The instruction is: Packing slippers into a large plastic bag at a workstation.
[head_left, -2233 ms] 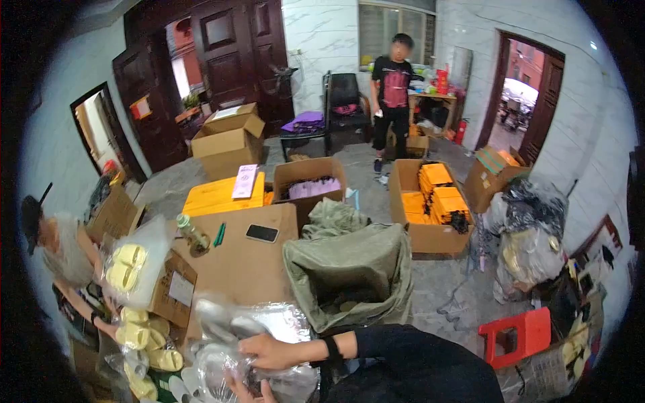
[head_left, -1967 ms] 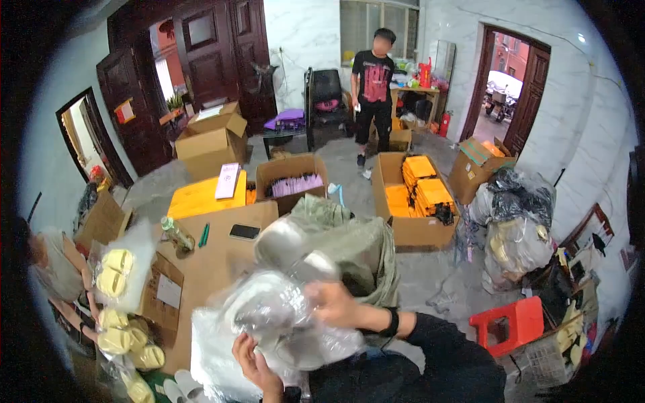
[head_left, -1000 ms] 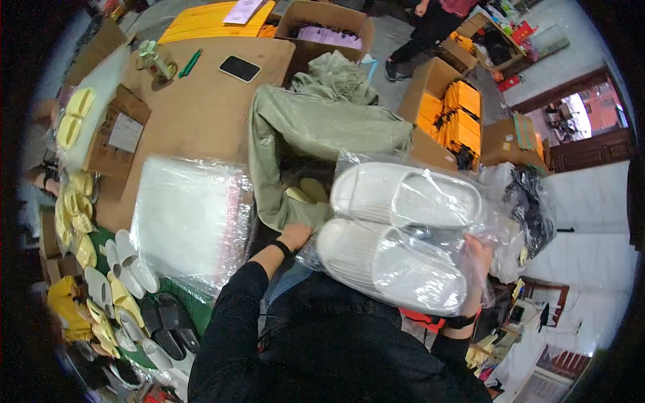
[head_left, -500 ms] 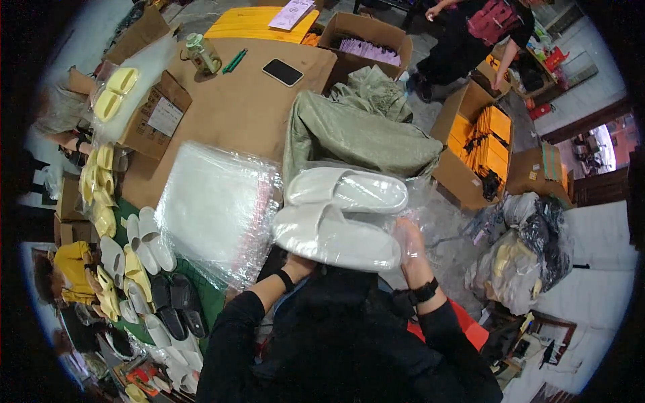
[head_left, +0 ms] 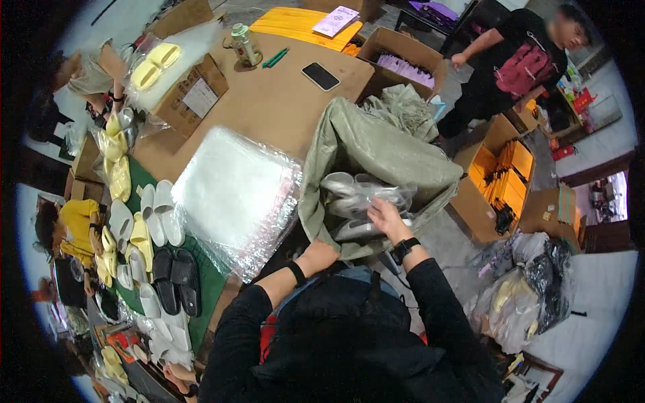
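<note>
A large green woven sack (head_left: pixel 396 151) stands with its mouth spread in front of me. Inside lie white slippers in clear plastic (head_left: pixel 346 198). My left hand (head_left: pixel 318 257) is closed on the near rim of the sack. Over the mouth, my right hand (head_left: pixel 388 219) has its fingers stretched out against the plastic of the slippers, not wrapped around them. Left of the sack, a stack of clear plastic bags (head_left: pixel 232 195) lies on the brown tabletop (head_left: pixel 275 91).
Loose slippers (head_left: pixel 176 285) cover the green surface at left. A phone (head_left: pixel 320 76), a bottle (head_left: pixel 246 46) and a cardboard box (head_left: pixel 191 97) sit on the table. An open carton (head_left: pixel 467 208) of orange packages stands right of the sack. A person (head_left: pixel 521 64) stands beyond it.
The white slippers, held up between both hands before, are now down in the sack. My left hand has moved to the sack's rim, and the sack's mouth is now uncovered.
</note>
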A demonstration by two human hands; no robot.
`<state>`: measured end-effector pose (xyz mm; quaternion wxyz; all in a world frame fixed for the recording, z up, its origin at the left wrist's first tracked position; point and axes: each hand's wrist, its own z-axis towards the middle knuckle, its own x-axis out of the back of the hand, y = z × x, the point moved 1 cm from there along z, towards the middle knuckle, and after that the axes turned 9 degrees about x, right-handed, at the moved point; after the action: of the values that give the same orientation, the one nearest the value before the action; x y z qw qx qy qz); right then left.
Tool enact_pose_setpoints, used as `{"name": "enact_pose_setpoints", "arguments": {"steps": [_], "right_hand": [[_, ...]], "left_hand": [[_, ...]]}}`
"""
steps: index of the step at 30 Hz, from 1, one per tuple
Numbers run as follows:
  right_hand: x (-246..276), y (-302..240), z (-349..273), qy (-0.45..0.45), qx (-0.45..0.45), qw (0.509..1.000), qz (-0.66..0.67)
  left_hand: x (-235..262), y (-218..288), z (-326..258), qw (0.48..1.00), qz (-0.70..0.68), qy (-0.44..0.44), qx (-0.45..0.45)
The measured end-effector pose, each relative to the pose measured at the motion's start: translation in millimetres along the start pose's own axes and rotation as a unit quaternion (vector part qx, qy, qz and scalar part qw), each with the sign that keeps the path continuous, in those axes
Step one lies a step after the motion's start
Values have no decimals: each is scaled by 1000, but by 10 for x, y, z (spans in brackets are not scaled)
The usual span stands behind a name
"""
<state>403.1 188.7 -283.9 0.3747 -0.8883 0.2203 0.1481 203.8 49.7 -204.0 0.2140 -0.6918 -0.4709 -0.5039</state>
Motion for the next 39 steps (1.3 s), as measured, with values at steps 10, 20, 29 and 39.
{"name": "enact_pose_setpoints", "arguments": {"steps": [10,20,29,39], "right_hand": [[-272,-226,-989,-362,93,450,-811],[91,199,-760,-314,55,338,-885],[-97,255,-735,-287,99,296,-906],[-1289,344,-1154,-251,-83,212,-941]], "left_hand": [[348,-43,162,992,-53,110,43],[240,-34,11,991,-32,100,84],[42,-347,-432,992,-13,124,20],[5,-816,-1479,949,-283,96,105]]}}
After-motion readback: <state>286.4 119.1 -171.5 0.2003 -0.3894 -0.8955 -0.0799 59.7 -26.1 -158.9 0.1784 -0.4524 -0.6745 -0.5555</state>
